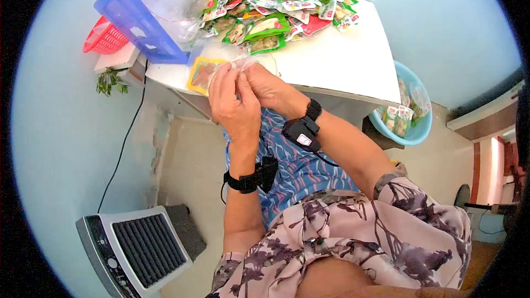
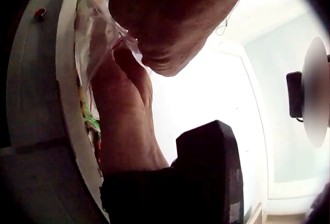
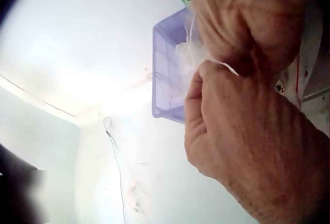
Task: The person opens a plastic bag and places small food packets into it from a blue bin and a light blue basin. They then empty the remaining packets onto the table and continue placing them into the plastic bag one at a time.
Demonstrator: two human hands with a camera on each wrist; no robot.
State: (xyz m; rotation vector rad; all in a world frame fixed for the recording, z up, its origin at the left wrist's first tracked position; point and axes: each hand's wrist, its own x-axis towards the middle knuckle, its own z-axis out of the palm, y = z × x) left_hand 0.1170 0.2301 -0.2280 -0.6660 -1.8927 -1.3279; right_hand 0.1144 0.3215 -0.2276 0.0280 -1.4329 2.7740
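In the head view, both hands meet over the table's near edge. The left hand (image 1: 234, 102) and the right hand (image 1: 270, 85) pinch the top of a clear plastic bag (image 1: 223, 51), their fingertips close together. A yellow-edged packet (image 1: 200, 76) with brownish contents shows at the bag, just left of the fingers. From the left wrist, the clear film (image 2: 98, 33) stretches beside the right hand (image 2: 124, 105), below the left hand (image 2: 175, 23). In the right wrist view a thin white strip (image 3: 225, 65) passes between the left hand (image 3: 247, 126) and the right hand (image 3: 252, 18).
Many green-edged food packets (image 1: 268, 25) are heaped on the white table (image 1: 348, 58). A blue crate (image 1: 146, 22) with clear bags stands at the left, a red basket (image 1: 105, 37) beyond it. A light-blue tub (image 1: 420, 127) with packets is at the right, a heater-like appliance (image 1: 146, 248) lower left.
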